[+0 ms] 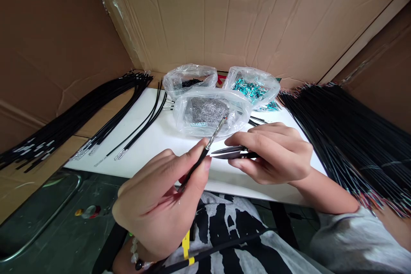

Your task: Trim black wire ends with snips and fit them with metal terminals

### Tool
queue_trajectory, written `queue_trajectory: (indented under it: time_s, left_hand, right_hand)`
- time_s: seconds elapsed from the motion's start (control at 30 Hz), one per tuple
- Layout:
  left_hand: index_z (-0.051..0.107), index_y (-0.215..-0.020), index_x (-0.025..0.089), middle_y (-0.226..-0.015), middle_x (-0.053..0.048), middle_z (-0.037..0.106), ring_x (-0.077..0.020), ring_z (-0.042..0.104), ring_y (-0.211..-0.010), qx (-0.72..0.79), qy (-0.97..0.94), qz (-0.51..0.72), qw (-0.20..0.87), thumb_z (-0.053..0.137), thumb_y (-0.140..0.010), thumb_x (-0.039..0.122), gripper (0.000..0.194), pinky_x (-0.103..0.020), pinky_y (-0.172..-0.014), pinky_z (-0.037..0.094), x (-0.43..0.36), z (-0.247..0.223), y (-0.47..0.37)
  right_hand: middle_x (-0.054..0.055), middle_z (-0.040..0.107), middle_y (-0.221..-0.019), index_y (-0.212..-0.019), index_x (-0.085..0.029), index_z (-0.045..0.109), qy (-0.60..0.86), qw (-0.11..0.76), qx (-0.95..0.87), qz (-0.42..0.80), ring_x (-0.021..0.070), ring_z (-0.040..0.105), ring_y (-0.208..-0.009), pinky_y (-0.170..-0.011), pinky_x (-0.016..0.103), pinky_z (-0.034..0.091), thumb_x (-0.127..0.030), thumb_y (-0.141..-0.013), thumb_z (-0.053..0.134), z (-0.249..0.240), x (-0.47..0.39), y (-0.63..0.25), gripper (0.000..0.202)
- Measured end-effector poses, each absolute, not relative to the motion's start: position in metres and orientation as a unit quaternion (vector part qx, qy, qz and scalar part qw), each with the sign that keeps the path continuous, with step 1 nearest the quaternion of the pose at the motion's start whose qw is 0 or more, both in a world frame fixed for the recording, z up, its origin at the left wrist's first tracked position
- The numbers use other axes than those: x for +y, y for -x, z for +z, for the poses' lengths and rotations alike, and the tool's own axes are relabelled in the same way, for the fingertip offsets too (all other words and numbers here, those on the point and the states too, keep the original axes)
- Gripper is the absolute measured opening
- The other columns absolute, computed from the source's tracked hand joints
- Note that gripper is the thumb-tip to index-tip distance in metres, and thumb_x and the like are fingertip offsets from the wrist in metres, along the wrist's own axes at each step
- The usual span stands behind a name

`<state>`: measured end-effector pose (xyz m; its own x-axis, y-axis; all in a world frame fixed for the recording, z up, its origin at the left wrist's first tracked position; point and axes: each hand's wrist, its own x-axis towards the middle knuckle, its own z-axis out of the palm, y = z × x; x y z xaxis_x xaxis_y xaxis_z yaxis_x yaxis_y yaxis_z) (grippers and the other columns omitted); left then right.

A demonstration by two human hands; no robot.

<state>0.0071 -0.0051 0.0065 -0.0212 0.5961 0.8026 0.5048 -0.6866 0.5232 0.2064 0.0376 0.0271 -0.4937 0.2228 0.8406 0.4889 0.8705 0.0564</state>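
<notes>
My left hand (167,192) is closed, pinching a black cable (197,166) between thumb and forefinger. The cable's bared end is silvery and points up and away, with a small reddish tip. In my right hand (272,152) are small dark scissors (229,153), their pointed blades slightly apart. Those points are close to the spot where the black jacket gives way to the silvery part; whether they touch it I cannot tell. Behind the cable end, an opened clear plastic bag (183,122) holds a mass of tiny silvery pieces.
Further back stand a bag with black pieces (192,82) and a bag with shiny teal pieces (252,89). Black cables (105,107) lie bundled at left; a large cable pile (349,128) is at right. Cardboard walls (205,17) surround the white tabletop (154,145).
</notes>
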Motion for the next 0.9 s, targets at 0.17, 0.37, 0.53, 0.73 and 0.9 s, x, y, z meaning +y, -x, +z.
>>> queue_trajectory:
  time_s: [0.17, 0.37, 0.53, 0.73, 0.9]
  left_hand:
    - [0.079, -0.099, 0.024, -0.060, 0.005, 0.058, -0.0093, 0.038, -0.049, 0.434, -0.698, 0.570, 0.004, 0.067, -0.091, 0.014, 0.018, -0.029, -0.050, 0.037, -0.003, 0.015, -0.010]
    - [0.079, -0.095, 0.019, -0.058, 0.003, 0.059, -0.0091, 0.040, -0.046, 0.463, -0.692, 0.554, 0.011, 0.064, -0.092, 0.022, 0.015, -0.029, -0.052, 0.039, -0.002, 0.019, -0.011]
    - [0.080, -0.095, 0.021, -0.058, 0.003, 0.060, -0.0096, 0.039, -0.044, 0.464, -0.697, 0.547, 0.004, 0.062, -0.093, 0.023, 0.018, -0.029, -0.051, 0.041, -0.003, 0.018, -0.011]
    - [0.078, -0.081, 0.022, -0.053, 0.003, 0.059, -0.0107, 0.040, -0.042, 0.483, -0.710, 0.513, 0.002, 0.061, -0.096, 0.031, 0.025, -0.031, -0.053, 0.045, -0.002, 0.015, -0.007]
    - [0.081, -0.101, 0.025, -0.068, 0.004, 0.072, -0.0097, 0.046, -0.045, 0.451, -0.692, 0.562, 0.039, 0.069, -0.091, 0.025, 0.016, -0.028, -0.047, 0.041, -0.002, 0.009, -0.006]
  right_hand:
    - [0.001, 0.066, -0.059, -0.097, -0.010, 0.067, 0.216, 0.458, -0.849, -0.150, 0.0123, 0.060, -0.046, -0.046, 0.026, 0.048, -0.028, -0.105, 0.056, 0.026, 0.038, -0.205, 0.023]
    - [0.003, 0.066, -0.059, -0.093, -0.011, 0.066, 0.228, 0.455, -0.848, -0.147, 0.0132, 0.063, -0.048, -0.048, 0.026, 0.050, -0.026, -0.107, 0.052, 0.028, 0.034, -0.204, 0.024]
    - [0.000, 0.065, -0.058, -0.098, -0.012, 0.067, 0.228, 0.460, -0.846, -0.142, 0.0122, 0.061, -0.047, -0.047, 0.025, 0.050, -0.030, -0.107, 0.051, 0.028, 0.034, -0.204, 0.025]
    - [0.003, 0.067, -0.061, -0.098, -0.010, 0.067, 0.226, 0.452, -0.854, -0.125, 0.0133, 0.061, -0.048, -0.045, 0.027, 0.048, -0.028, -0.106, 0.054, 0.025, 0.036, -0.204, 0.023]
    - [-0.001, 0.062, -0.056, -0.093, -0.013, 0.065, 0.231, 0.462, -0.846, -0.131, 0.0111, 0.056, -0.046, -0.047, 0.025, 0.046, -0.027, -0.108, 0.049, 0.028, 0.034, -0.204, 0.026]
